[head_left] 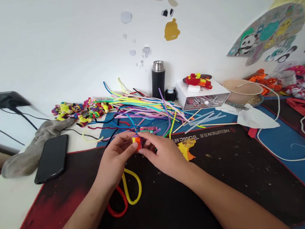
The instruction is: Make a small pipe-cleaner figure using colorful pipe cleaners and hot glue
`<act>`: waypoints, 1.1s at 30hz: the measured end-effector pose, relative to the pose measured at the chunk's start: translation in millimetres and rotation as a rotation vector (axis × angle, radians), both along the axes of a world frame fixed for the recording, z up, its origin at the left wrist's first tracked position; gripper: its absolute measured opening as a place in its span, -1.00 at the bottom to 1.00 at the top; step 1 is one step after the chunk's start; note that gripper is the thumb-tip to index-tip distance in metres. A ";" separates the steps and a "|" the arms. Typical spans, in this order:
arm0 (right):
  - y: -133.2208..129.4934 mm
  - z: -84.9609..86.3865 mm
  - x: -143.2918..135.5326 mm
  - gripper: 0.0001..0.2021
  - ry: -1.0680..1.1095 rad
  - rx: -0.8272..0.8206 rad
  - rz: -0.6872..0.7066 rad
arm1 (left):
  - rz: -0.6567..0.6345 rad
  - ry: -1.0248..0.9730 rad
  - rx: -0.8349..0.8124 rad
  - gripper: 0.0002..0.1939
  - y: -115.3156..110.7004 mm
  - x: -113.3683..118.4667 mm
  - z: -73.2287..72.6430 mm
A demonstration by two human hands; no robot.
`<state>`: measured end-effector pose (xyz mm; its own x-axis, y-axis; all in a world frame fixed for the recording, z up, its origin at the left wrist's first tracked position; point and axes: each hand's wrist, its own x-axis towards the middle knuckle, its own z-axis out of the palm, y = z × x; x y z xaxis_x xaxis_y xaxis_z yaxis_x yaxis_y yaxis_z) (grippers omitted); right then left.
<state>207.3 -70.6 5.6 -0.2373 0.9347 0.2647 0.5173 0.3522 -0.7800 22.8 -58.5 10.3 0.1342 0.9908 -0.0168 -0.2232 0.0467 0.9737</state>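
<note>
Above the dark mat, my left hand and my right hand meet with their fingers closed on one small pipe-cleaner figure. It is orange, yellow and purple, and fingers cover part of it. Below my left hand a yellow pipe-cleaner loop and a red pipe-cleaner loop hang or lie over the mat; their upper ends are hidden by the hand. A yellow piece with orange edges lies just beyond my right wrist.
Loose coloured pipe cleaners are heaped behind my hands. A black thermos and a white drawer box stand by the wall. A phone lies at left. A white cable curls at right near a beige bowl.
</note>
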 end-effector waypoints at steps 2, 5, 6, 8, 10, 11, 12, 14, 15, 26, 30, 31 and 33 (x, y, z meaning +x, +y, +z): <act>0.1 0.6 0.0 -0.54 -0.013 0.012 -0.009 | -0.003 0.005 0.008 -0.63 -0.3 0.2 -0.7; 0.0 3.2 1.0 -0.55 -0.034 0.022 -0.020 | -0.002 -0.001 0.015 -0.63 -0.9 0.6 0.2; -0.1 4.4 1.6 -0.55 -0.041 0.029 -0.023 | -0.008 -0.005 0.020 -0.61 -1.1 0.7 0.9; -0.4 7.0 2.7 -0.55 -0.057 0.039 -0.022 | -0.038 -0.008 0.032 -0.53 -1.4 0.9 2.5; -0.6 9.2 3.5 -0.54 -0.070 0.037 -0.017 | -0.073 0.004 0.042 -0.44 -1.1 0.8 3.3; -0.5 10.0 3.7 -0.54 -0.074 0.034 -0.014 | -0.083 0.015 0.047 -0.42 -0.8 0.6 3.2; -0.5 10.6 3.9 -0.53 -0.077 0.029 -0.012 | -0.085 0.026 0.054 -0.42 -0.3 0.3 2.9; -0.3 11.2 4.2 -0.53 -0.076 0.020 -0.012 | -0.077 0.045 0.070 -0.45 0.9 -0.4 1.8; -0.2 11.2 4.3 -0.52 -0.071 0.014 -0.011 | -0.075 0.054 0.075 -0.47 1.4 -0.7 1.3; 2.0 9.7 4.5 -0.54 -0.044 -0.033 -0.001 | -0.047 0.112 0.090 -0.51 3.1 0.4 0.6; 3.3 9.7 4.9 -0.55 -0.023 -0.036 -0.016 | -0.026 0.118 0.097 -0.49 4.2 2.2 -1.0; 3.6 9.8 5.1 -0.55 -0.016 -0.039 -0.018 | -0.022 0.118 0.099 -0.49 4.4 2.5 -1.4; 3.9 9.9 5.6 -0.55 -0.003 -0.046 -0.016 | -0.015 0.117 0.100 -0.50 4.5 2.7 -1.8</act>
<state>212.9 -66.7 15.5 -0.2225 0.9496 0.2206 0.5248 0.3074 -0.7938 25.5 -54.0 8.5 0.1515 0.9863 0.0658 -0.1080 -0.0497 0.9929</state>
